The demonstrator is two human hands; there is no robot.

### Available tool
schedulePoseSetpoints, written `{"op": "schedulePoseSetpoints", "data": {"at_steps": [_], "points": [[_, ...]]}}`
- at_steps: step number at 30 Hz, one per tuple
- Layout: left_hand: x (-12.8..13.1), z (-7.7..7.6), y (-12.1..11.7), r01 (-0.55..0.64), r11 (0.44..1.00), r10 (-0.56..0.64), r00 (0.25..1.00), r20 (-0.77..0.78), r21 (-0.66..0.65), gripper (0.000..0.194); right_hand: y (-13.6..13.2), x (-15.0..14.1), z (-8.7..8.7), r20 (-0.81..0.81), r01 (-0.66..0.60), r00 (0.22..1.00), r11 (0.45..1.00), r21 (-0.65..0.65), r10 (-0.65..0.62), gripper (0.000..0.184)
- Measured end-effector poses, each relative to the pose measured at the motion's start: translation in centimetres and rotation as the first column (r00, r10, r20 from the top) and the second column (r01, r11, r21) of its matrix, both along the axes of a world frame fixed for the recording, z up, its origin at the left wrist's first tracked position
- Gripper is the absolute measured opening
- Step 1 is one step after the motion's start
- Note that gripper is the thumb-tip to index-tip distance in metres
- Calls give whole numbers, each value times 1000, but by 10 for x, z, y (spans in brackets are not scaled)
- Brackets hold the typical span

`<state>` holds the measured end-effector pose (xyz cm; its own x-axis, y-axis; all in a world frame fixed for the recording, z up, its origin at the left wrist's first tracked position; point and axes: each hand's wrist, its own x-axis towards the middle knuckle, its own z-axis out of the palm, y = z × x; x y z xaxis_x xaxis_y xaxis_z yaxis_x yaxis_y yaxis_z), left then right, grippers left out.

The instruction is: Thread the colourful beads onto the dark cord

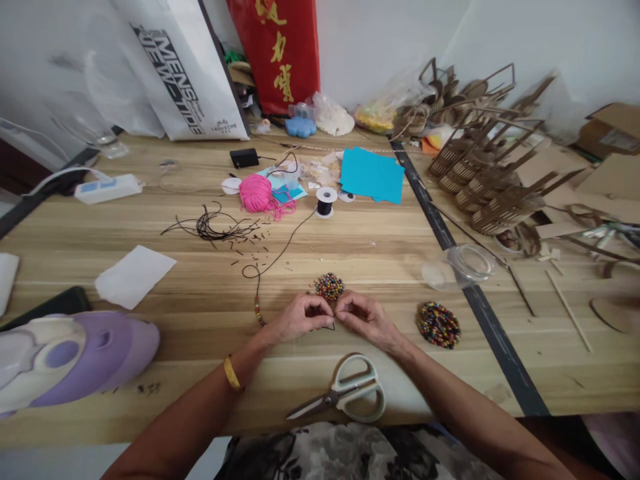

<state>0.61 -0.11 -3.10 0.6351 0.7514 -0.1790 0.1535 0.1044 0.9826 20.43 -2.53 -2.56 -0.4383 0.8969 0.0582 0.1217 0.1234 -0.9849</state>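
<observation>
My left hand and my right hand meet fingertip to fingertip low over the table, both pinched. Black cord runs from a white spool, through a loose loop, to a strung row of coloured beads and on under my left hand, which grips it. A short bend of cord shows below the fingertips. Whatever my right fingertips pinch is too small to make out. Just beyond the hands lies a small pile of loose multicoloured beads. Scissors with pale handles lie between my forearms.
A coiled bead strand and clear plastic containers lie at right, below woven baskets. Cut black cords, pink yarn and blue sheets are farther back. A purple-and-white device stands at left.
</observation>
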Motion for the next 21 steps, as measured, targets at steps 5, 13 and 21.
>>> {"op": "schedulePoseSetpoints", "data": {"at_steps": [5,13,21], "points": [[1,1,-1,-12,999,15,999,52,-53,26,0,-1,0,-4,8,1000,998,56,-8,24],[2,0,-2,-27,998,30,999,45,-62,22,-1,-2,-3,13,-26,1000,991,131,25,20],[2,-2,-1,-45,996,47,999,25,-74,22,0,0,-4,39,-18,999,991,131,13,19]]}}
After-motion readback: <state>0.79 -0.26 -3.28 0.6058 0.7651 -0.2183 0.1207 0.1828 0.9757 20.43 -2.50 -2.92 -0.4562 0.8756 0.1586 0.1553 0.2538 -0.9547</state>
